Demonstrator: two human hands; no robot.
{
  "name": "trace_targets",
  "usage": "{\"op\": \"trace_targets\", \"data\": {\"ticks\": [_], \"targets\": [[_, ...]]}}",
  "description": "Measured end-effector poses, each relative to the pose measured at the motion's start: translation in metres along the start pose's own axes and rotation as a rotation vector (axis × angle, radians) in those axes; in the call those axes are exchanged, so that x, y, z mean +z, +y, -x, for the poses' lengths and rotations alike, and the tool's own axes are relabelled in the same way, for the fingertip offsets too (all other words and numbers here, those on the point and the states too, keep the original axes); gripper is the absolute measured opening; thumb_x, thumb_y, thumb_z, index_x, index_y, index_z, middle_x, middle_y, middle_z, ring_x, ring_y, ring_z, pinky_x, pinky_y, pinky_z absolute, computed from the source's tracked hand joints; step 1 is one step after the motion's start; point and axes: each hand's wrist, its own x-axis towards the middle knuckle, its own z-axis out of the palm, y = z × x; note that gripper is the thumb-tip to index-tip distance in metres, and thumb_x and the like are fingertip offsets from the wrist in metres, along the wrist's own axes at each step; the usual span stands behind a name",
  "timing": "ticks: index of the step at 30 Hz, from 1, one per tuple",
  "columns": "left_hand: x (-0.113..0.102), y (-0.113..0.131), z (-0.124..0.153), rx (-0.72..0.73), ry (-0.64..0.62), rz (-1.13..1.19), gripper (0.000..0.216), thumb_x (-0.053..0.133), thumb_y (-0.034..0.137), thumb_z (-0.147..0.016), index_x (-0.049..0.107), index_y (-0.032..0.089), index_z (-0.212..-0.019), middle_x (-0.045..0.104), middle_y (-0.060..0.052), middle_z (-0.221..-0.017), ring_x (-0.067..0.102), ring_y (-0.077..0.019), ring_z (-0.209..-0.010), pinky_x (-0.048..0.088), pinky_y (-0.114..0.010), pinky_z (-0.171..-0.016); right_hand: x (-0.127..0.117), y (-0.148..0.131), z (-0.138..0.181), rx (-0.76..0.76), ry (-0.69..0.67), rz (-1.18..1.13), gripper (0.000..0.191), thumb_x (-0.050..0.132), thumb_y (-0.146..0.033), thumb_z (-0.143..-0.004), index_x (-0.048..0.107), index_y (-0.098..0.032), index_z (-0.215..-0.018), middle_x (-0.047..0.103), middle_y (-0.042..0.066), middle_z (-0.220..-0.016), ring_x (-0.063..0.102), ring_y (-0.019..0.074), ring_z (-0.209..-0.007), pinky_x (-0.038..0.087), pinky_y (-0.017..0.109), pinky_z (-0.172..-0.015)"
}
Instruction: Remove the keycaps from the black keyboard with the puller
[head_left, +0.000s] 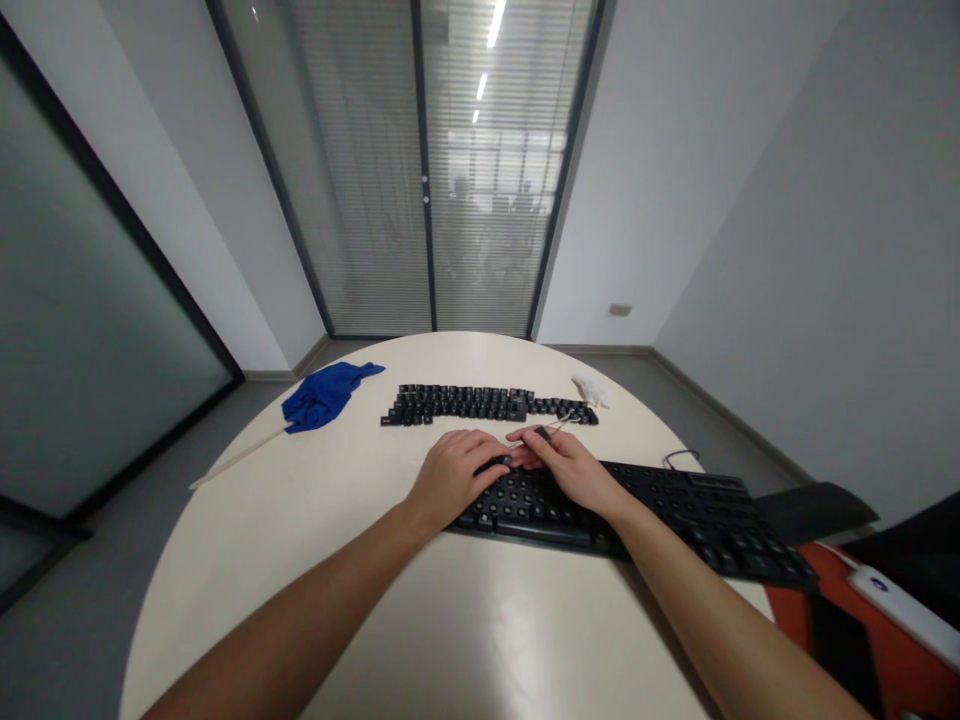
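Both hands meet over the left end of a black keyboard, which lies near the middle of the round cream bench and runs with its long axis out toward the bench's right edge. The right hand has its grip pinched shut on a thin wire tool, a dark stub at the fingertips with the bright wire slanting away toward the far right. The tool's working end sits just past the keyboard's far edge, so the keys lie below and toward the person from it. The left hand rests palm down on the keyboard's far left corner with fingers loosely bent, its grip holding nothing, and its fingertips touch or nearly touch those of the right hand. Just beyond both hands, toward the bench's far edge, loose black keycaps lie in about 3 tidy rows parallel to that edge. A crumpled white wad sits at their right end, close to the wire's tip. Well apart at the far left lies a blue cloth on a pale stick that reaches to the left edge. A cable loops behind the keyboard's right half, and a flat black pad overhangs the right edge.
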Motion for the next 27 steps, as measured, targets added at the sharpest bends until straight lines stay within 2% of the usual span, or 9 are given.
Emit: {"op": "trace_targets", "data": {"ticks": [10,15,21,24,27], "targets": [[-0.005,0.006,-0.002,-0.019,-0.109,0.064,0.018,0.053,0.033,-0.097,0.064,0.023,-0.107,0.069,-0.004,-0.102,0.061,-0.0206,-0.095,0.047,-0.035,-0.087,0.002,-0.001,0.001,-0.003,-0.008,0.049,0.050,0.053,-0.059,-0.090,0.068,-0.016,-0.112,0.072,0.007,-0.090,0.067,0.0177,-0.086,0.052,0.034,-0.085],[-0.003,0.004,-0.002,-0.091,-0.034,0.098,0.012,0.062,0.030,-0.091,0.063,0.021,-0.100,0.068,-0.003,-0.097,0.060,-0.0202,-0.095,0.048,-0.032,-0.085,0.001,-0.002,0.001,0.003,-0.011,0.070,0.049,0.051,-0.058,-0.092,0.067,-0.015,-0.111,0.072,0.007,-0.089,0.068,0.0176,-0.084,0.053,0.034,-0.082],[-0.009,-0.019,-0.005,-0.259,0.104,0.048,0.020,0.062,0.024,-0.090,0.063,0.023,-0.110,0.068,-0.002,-0.104,0.061,-0.0175,-0.085,0.048,-0.032,-0.084,-0.005,-0.005,0.002,0.006,0.048,0.107,0.051,0.050,-0.060,-0.092,0.065,-0.015,-0.110,0.071,0.008,-0.086,0.068,0.0180,-0.079,0.053,0.034,-0.077],[-0.015,-0.036,-0.004,-0.302,0.151,-0.021,0.020,0.062,0.024,-0.090,0.065,0.022,-0.110,0.069,-0.003,-0.107,0.061,-0.0191,-0.092,0.048,-0.033,-0.087,-0.006,-0.006,0.003,-0.005,0.046,0.123,0.048,0.049,-0.058,-0.093,0.063,-0.015,-0.109,0.071,0.007,-0.085,0.068,0.0181,-0.079,0.053,0.034,-0.076],[-0.017,-0.052,-0.002,-0.353,0.143,-0.124,0.020,0.063,0.024,-0.089,0.066,0.022,-0.109,0.070,-0.004,-0.106,0.061,-0.0228,-0.098,0.048,-0.036,-0.089,-0.006,-0.006,0.003,-0.007,0.034,0.129,0.045,0.048,-0.056,-0.095,0.063,-0.016,-0.108,0.072,0.007,-0.085,0.068,0.0179,-0.079,0.053,0.033,-0.076]]}}
